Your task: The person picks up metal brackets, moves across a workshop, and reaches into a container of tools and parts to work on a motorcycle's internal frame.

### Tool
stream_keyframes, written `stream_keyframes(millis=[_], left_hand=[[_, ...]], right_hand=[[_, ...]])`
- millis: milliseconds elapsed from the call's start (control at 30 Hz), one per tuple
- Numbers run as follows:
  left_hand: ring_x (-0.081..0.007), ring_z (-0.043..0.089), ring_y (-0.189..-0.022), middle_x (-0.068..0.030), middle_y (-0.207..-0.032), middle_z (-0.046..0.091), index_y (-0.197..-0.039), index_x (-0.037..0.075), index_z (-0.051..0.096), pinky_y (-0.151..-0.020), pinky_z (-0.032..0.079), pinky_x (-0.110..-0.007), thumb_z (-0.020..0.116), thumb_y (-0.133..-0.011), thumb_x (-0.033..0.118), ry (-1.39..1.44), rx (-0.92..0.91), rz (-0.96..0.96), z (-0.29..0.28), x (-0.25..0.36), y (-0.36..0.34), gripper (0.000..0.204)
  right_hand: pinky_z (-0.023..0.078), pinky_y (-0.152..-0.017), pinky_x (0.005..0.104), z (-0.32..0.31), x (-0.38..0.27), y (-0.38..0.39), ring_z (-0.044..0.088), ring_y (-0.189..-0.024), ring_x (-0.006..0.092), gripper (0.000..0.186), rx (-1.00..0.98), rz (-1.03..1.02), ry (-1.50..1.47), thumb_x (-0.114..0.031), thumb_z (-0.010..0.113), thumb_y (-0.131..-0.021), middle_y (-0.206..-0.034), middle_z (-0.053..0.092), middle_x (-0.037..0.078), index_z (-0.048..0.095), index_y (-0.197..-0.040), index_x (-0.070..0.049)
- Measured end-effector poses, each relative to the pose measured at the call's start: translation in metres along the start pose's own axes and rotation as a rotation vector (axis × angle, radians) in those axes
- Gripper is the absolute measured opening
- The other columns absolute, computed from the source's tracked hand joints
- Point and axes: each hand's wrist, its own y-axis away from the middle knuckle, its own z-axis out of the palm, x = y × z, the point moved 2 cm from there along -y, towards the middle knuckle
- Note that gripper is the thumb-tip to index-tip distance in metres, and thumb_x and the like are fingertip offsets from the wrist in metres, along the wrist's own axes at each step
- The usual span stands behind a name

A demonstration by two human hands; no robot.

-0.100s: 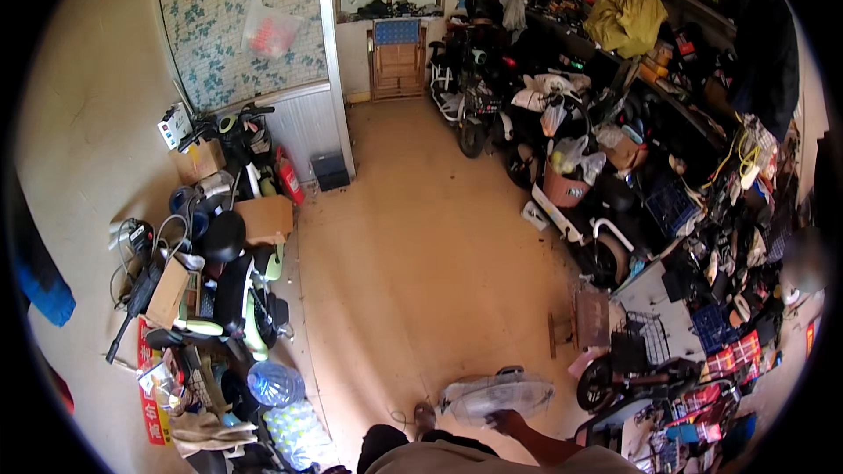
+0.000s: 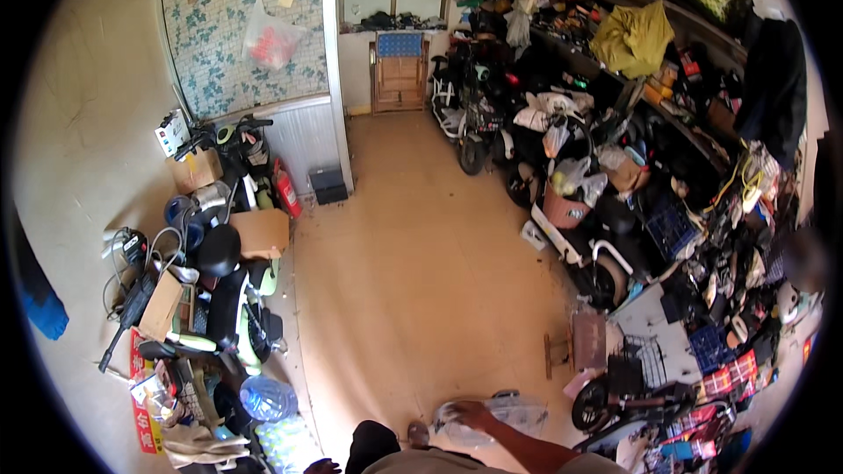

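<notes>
At the bottom of the head view, my right hand is over the left part of a grey, see-through oval thing, which looks like the round guard of a fan, on the floor by my foot. The fingers appear stretched toward its left rim. Whether they touch it I cannot make out. A dark piece like a handle shows at its far edge. My left hand just enters at the lower edge, near a clear bag with coloured spots. Its fingers are mostly cut off.
On the left stand a green-and-black scooter, a large blue water bottle, cardboard boxes and a red fire extinguisher. Scooters, a pink basket and laden shelves line the right. A small wooden stool stands right of the floor's middle.
My right hand has moved left across the see-through oval thing. My left hand has come into view at the lower edge. The whole view has shifted slightly.
</notes>
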Motion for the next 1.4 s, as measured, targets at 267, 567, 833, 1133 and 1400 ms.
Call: stream_keyframes(millis=[267,567,833,1133,1400], left_hand=[[-0.0329,0.068,-0.124,-0.0223,-0.141,0.064,-0.151,-0.003,0.05,-0.098,0.06,-0.042,0.063,-0.108,0.024,-0.029,-0.435,0.179,0.231,0.319,-0.044,0.052],[-0.0331,0.066,-0.126,-0.0228,-0.143,0.063,-0.153,-0.003,0.048,-0.099,0.059,-0.042,0.063,-0.108,0.025,-0.268,-0.912,0.264,0.393,0.584,-0.178,0.055],[-0.0333,0.065,-0.128,-0.0233,-0.145,0.061,-0.154,-0.003,0.046,-0.1,0.059,-0.042,0.064,-0.108,0.026,-0.447,-1.221,0.255,0.527,0.738,-0.29,0.057],[-0.0336,0.064,-0.131,-0.0238,-0.147,0.06,-0.156,-0.003,0.044,-0.101,0.059,-0.042,0.064,-0.108,0.027,-0.416,-1.212,0.203,0.672,0.901,-0.461,0.059],[-0.0338,0.063,-0.133,-0.0242,-0.149,0.058,-0.157,-0.003,0.043,-0.101,0.058,-0.042,0.065,-0.108,0.027,-0.234,-0.941,0.227,0.735,1.071,-0.604,0.062]], right_hand=[[0.057,-0.1,0.0382,0.009,-0.396,-0.235,0.071,-0.118,0.0244,0.051,-0.742,-0.084,-0.653,-0.025,0.059,-0.111,-0.14,0.068,0.015,0.049,-0.156,-0.001],[0.059,-0.099,0.0382,-0.126,-0.482,-0.458,0.072,-0.118,0.0256,0.055,-0.471,-0.121,-0.551,-0.025,0.057,-0.112,-0.144,0.066,0.016,0.043,-0.159,-0.002],[0.06,-0.098,0.0382,-0.247,-0.486,-0.606,0.072,-0.119,0.0266,0.058,-0.191,-0.091,-0.601,-0.025,0.056,-0.112,-0.148,0.063,0.016,0.037,-0.162,-0.002],[0.061,-0.097,0.0383,-0.39,-0.492,-0.825,0.072,-0.119,0.0277,0.062,-0.309,-0.171,-0.625,-0.025,0.055,-0.113,-0.152,0.061,0.017,0.031,-0.166,-0.003],[0.059,-0.1,0.0373,-0.533,-0.533,-1.059,0.071,-0.119,0.0273,0.058,-0.342,-0.102,-0.692,-0.023,0.056,-0.112,-0.149,0.061,0.022,0.037,-0.162,-0.001]])
